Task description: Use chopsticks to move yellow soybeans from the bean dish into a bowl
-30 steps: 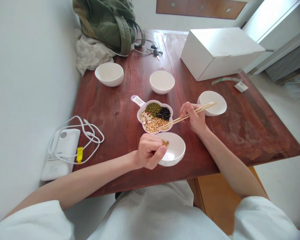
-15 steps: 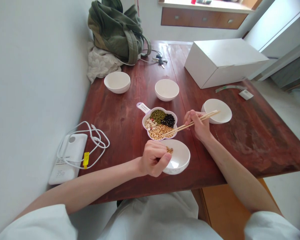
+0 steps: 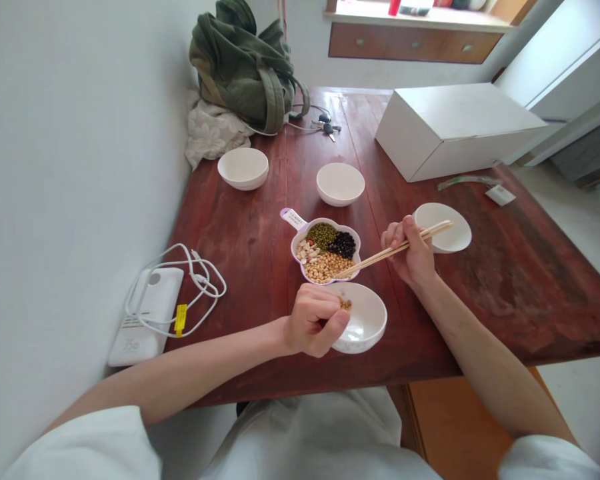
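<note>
The fingers of the right hand [image 3: 415,259] are bent around a pair of chopsticks [image 3: 375,257], grasping them between thumb and fingertips along their upper part. The chopsticks slope down to the left, with their tips close together at the tan beans [image 3: 325,268] in the near lobe of a scalloped dish [image 3: 295,247]. Whether a bean sits between the tips is too small to tell. Also in the dish are green beans [image 3: 322,236], black beans [image 3: 343,245] and pale flat pieces [image 3: 307,252].

The left hand [image 3: 316,323] is at the left side of the near bowl [image 3: 367,319], its fingers curled in toward the palm and its thumb pointing over the bowl. Whether those fingers pinch the rim cannot be told, as the hand hides it. A few brownish beans [image 3: 346,303] lie inside, next to the curled fingers.

The dish stands on the desk [image 3: 250,247] just beyond that bowl. Behind it are a left white bowl [image 3: 243,168] and a middle white bowl [image 3: 341,184]; a right white bowl [image 3: 449,229] stands just behind the right hand, under the chopsticks' upper ends.
</note>
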A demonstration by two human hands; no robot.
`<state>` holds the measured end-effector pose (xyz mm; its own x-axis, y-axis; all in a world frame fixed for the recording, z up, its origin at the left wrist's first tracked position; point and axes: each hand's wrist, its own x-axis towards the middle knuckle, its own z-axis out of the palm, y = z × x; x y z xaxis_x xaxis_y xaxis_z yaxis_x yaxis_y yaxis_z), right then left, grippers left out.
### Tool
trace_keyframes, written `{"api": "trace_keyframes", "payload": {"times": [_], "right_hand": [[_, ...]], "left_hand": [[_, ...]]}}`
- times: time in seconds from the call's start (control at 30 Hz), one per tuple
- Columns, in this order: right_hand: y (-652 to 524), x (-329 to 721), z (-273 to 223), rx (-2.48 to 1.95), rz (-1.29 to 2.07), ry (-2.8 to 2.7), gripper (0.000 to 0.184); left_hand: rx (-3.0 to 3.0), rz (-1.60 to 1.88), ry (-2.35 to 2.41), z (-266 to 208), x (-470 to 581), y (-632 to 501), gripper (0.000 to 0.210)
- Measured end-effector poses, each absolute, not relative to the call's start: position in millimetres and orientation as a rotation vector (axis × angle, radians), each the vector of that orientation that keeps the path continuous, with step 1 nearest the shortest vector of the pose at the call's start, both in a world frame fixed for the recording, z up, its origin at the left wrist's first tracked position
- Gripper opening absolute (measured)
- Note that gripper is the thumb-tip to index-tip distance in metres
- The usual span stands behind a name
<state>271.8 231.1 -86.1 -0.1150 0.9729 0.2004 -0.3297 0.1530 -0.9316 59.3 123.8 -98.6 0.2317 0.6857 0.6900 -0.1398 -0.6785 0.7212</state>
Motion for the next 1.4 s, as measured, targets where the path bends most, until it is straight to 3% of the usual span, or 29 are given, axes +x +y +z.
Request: {"api": "trace_keyframes", "payload": {"times": [0.63, 1.2, 1.4], "right_hand": [[225.4, 270.6, -91.9, -0.85, 1.259, -1.347, 0.058], [232.0, 269.9, -82.6, -0.807, 1.353, -1.175, 0.065], [231.0, 270.4, -86.1, -0.873, 1.243, -1.168, 0.063]], "left_hand": [[1.855, 1.485, 0.514, -96.6, 58.7, 123.7, 0.05], [1.823, 1.484, 0.52, -95.9, 59.0, 124.1, 0.05], [1.822, 1.501, 0.497, -98.2, 59.1, 124.6, 0.049]]}}
